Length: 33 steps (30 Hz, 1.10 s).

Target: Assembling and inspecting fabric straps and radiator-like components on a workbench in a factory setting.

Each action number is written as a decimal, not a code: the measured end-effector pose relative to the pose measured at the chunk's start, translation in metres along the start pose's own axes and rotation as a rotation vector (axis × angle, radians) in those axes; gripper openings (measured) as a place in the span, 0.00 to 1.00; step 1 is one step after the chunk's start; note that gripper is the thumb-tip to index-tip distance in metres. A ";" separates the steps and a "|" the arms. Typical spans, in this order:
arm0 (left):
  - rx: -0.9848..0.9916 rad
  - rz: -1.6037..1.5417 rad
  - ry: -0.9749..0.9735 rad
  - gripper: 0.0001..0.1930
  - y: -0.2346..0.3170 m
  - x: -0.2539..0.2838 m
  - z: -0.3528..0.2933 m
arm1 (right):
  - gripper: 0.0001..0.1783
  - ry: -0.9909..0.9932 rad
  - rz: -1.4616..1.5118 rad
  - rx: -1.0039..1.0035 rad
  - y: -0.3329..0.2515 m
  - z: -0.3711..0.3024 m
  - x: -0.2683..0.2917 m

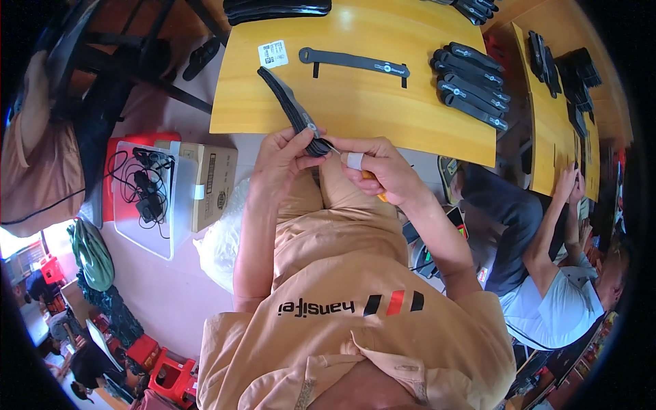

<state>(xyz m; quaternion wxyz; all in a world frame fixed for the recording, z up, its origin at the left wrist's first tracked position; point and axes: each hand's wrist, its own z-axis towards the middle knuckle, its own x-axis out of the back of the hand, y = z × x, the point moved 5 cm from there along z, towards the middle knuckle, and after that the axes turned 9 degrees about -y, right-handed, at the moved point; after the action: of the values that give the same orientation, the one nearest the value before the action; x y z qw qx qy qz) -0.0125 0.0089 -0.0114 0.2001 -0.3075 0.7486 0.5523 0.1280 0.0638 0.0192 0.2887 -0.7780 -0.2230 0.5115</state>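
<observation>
My left hand point(277, 156) is closed on a folded stack of black straps point(285, 99), whose long end rises toward the table. In my right hand point(391, 171) is a yellow-handled tool point(370, 176) with a thin metal tip touching or very near the straps' lower end; its exact kind is hidden by my fingers. White tape wraps one right finger. Beyond my hands, a single dark strap point(355, 61) lies flat on the yellow table point(383, 113), over two small black strips. A white printed label point(273, 53) lies left of it.
Several bundled straps point(471, 85) lie at the table's right, with a black stack point(277, 9) at the far edge. Left on the floor stand a clear bin of cables point(147, 198) and a cardboard box point(213, 181). A co-worker point(553, 301) sits right at another table.
</observation>
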 end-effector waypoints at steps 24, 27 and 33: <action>0.086 0.214 -0.064 0.17 0.013 0.001 -0.032 | 0.09 0.239 -0.806 0.488 -0.014 -0.001 -0.007; 0.179 0.231 -0.149 0.17 0.007 -0.009 -0.038 | 0.10 -0.046 -1.166 0.351 -0.004 0.005 -0.019; 0.350 0.159 -0.251 0.14 -0.007 -0.016 -0.045 | 0.06 -0.222 -0.982 0.291 -0.010 0.000 -0.036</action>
<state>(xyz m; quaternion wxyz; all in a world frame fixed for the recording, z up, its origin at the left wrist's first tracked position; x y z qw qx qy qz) 0.0054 -0.0311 0.0075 0.2977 -0.1373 0.8240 0.4621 0.1143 0.0477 0.0499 0.5741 -0.4749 -0.5173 0.4209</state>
